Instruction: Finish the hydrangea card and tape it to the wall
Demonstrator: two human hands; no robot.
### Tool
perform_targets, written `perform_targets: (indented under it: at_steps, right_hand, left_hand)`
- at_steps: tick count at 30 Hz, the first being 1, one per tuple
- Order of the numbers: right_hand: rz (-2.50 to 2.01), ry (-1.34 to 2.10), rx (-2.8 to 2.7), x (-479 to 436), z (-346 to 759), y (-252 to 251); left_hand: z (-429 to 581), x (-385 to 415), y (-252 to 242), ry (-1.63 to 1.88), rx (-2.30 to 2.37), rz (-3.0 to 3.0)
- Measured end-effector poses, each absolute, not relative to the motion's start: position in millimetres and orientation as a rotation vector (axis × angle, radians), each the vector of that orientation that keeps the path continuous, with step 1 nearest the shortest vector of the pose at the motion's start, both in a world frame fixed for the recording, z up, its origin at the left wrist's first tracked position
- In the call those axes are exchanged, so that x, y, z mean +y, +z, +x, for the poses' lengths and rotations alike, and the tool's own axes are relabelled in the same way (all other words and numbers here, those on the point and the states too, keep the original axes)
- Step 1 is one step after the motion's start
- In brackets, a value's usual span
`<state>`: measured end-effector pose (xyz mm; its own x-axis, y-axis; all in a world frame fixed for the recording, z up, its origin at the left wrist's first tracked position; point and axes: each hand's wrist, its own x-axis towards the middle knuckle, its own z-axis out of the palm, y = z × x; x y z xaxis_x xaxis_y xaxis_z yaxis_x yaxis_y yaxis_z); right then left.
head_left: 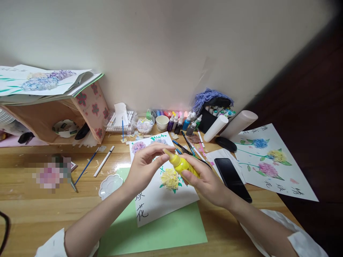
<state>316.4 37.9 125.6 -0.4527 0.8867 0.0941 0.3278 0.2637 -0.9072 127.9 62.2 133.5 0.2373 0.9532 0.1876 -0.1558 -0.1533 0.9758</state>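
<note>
My right hand [207,182] is wrapped round a yellow squeeze bottle [182,165], tilted with its tip up and to the left. My left hand [146,165] pinches the bottle's cap end [167,151] with its fingertips. Both hands hover over a white sheet [158,198] bearing paper flowers, one yellow [169,178] directly under the bottle and one pink [138,146] farther back. The sheet lies on a green mat [171,228] on the wooden table [40,210].
A black phone [232,178] lies right of my hands, beside another flower drawing [270,162]. A white palette [109,185], brush [87,166] and white pen [104,161] lie left. Paint bottles [184,121], a paper cup [162,122], markers and white rolls [215,127] line the wall. A cardboard shelf [53,117] stands at left.
</note>
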Motion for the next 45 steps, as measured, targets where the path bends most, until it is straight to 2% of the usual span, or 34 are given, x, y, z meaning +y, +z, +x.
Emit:
perform_targets:
  at_steps: [7,13,19,24,29,35,45]
  right_hand:
    - [-1.01,0.979,-2.019,35,316,119]
    - [-1.162,0.925,-1.963,34,319,111]
    - [-1.317,0.917,-1.578,88,345,72]
    - [-1.336,0.694,-1.376,150,381,36]
    - [-1.417,0.454,-1.319,180,406,24]
    - [-1.528,0.248,-1.364,205,416,11]
    - [-1.641,0.239,-1.465,224,419,-5]
  left_hand:
    - [126,61,135,1.293,0.837,1.347]
    - [112,62,137,1.454,0.979,1.286]
    - [79,62,121,1.325,1.319,1.208]
    - [50,55,106,1.176,1.562,1.157]
    - [28,46,86,1.149,1.707,1.092]
    - [13,45,57,1.116,1.73,0.993]
    - [13,48,50,1.103,1.698,0.932]
